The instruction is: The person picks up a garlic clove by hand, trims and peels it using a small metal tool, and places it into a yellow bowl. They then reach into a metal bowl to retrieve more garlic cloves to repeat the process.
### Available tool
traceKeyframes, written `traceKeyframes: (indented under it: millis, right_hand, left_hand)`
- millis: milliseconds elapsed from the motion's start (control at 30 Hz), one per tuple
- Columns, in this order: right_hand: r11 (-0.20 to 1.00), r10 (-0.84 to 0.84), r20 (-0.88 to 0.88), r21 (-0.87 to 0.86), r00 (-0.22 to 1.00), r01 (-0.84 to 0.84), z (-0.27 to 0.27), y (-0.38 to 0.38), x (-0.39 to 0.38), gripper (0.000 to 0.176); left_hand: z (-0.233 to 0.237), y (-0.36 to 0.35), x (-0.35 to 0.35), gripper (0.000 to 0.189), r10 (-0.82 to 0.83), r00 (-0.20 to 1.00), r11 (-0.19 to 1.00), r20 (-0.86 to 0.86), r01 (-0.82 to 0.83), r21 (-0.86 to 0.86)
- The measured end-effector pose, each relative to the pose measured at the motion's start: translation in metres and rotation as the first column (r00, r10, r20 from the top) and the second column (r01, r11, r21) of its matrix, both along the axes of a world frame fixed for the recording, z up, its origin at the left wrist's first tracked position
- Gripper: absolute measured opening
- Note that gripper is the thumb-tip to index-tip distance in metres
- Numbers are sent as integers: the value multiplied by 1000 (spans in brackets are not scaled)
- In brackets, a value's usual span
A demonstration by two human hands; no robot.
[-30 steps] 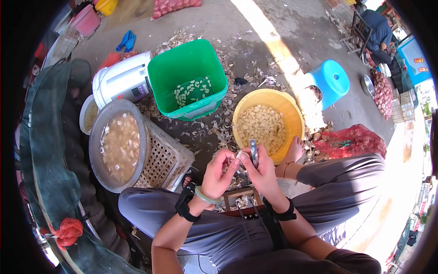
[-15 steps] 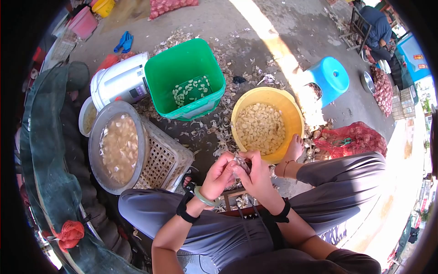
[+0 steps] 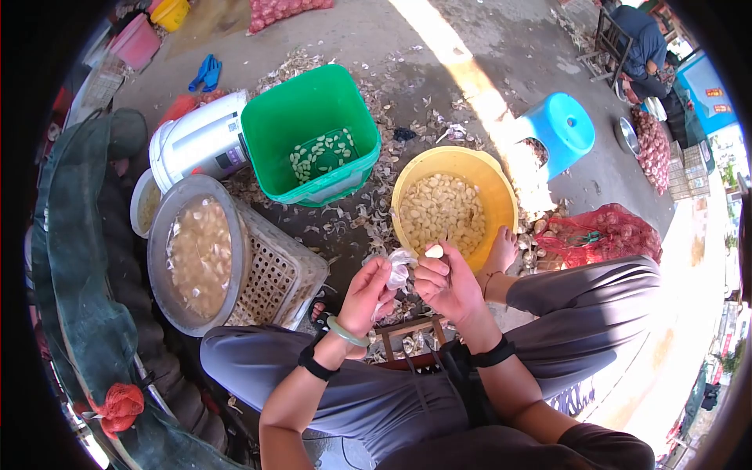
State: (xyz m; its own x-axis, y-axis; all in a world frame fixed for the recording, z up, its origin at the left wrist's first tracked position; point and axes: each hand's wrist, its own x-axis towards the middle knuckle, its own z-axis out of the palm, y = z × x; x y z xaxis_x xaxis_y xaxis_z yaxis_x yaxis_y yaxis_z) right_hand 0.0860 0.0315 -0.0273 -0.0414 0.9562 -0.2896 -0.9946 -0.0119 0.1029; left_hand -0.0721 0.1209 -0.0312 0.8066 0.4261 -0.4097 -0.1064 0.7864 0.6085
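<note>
My left hand (image 3: 365, 299) pinches a pale, papery garlic skin (image 3: 399, 269) between thumb and fingers. Just to its right, my right hand (image 3: 456, 291) is closed with a white peeled garlic clove (image 3: 435, 251) at its fingertips. A thin dark sliver shows by the right thumb, too small to name. Beyond both hands stands a yellow basin (image 3: 501, 192) with many peeled cloves in cloudy water. A green square bucket (image 3: 274, 117) farther left has some cloves scattered on its bottom.
At left, a grey tub (image 3: 159, 270) of cloves in water rests against a perforated plastic crate (image 3: 294, 286). Behind it lies a white bucket (image 3: 196, 141). A blue stool (image 3: 570, 125) and a red net bag of garlic (image 3: 615, 239) are at right. Skins litter the floor.
My hands, which were together over the garlic, have moved apart. The loose skin is now in my left hand and the bare white clove shows in my right.
</note>
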Motion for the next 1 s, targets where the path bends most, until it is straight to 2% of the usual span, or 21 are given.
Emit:
traceKeyframes:
  millis: [33,67,100,133,167,200,233,300,367,433,467,500,533,567,633,700,733,867,933,1000]
  right_hand:
    - [991,-101,55,-83,993,105,3,3,4,33]
    - [964,-196,117,-159,974,213,6,4,7,34]
    - [944,-302,124,-100,945,315,-8,1,16,41]
    - [944,-301,124,-99,945,314,-10,0,24,41]
    - [873,-401,158,-234,902,429,-12,-1,32,42]
    - [769,-488,207,-359,848,529,-14,-3,37,44]
    - [766,-526,204,-307,825,565,-16,-7,39,45]
    - [747,-527,254,-317,811,584,-15,-6,37,43]
    - [727,-526,303,-324,795,605,-5,-3,30,42]
    - [716,-369,390,-460,844,526,16,5,19,38]
    - [718,-366,388,-460,846,522,9,1,21,38]
    - [861,-264,479,-274,837,428,4,-3,22,36]
    - [955,-180,579,-89,795,282,-1,-7,22,35]
    - [956,-180,578,-90,796,281,-6,-11,22,35]
    - [961,-53,761,-136,647,240,9,-9,16,30]
    - [960,-83,761,-112,643,257,16,-4,9,26]
    - [958,-112,760,-87,640,272,19,-1,6,23]
    - [969,-88,750,-89,656,231,22,2,0,20]
    - [981,-102,776,-27,622,194,17,0,0,31]
    - [982,-97,807,-17,582,187,17,-1,1,33]
  left_hand:
    - [0,1,1,25,102,991,989,-83,-110,-101]
    - [-6,3,1,25,102,991,989,-83,-110,-100]
    - [-20,8,-1,28,172,981,919,-92,-194,-343]
    - [-33,11,-3,32,238,964,785,-117,-262,-562]
    - [-46,12,-7,41,293,949,654,-120,-290,-698]
    - [-46,12,-7,41,297,947,653,-120,-293,-699]
    - [-47,11,-7,42,321,939,658,-126,-316,-684]
    - [-45,11,-7,44,346,929,662,-132,-342,-667]
    - [-43,11,-9,48,323,945,717,-42,-274,-641]
    - [-32,12,-9,51,313,950,743,2,-243,-624]
    - [-26,11,-10,55,293,951,797,95,-189,-573]
    - [-19,11,-10,60,266,946,847,185,-138,-514]
    - [-12,13,-9,60,268,946,847,183,-141,-513]
    - [-6,16,-7,54,222,959,856,174,-107,-505]
    - [3,16,-4,49,175,971,864,165,-71,-499]
    - [7,14,0,36,155,985,931,71,-122,-345]
    - [4,15,-1,36,156,985,930,70,-122,-346]
    - [-19,16,-7,35,151,971,938,187,-81,-336]
    - [-11,16,-5,33,149,957,938,248,-58,-342]
    - [2,11,-3,27,154,986,973,61,-141,-181]
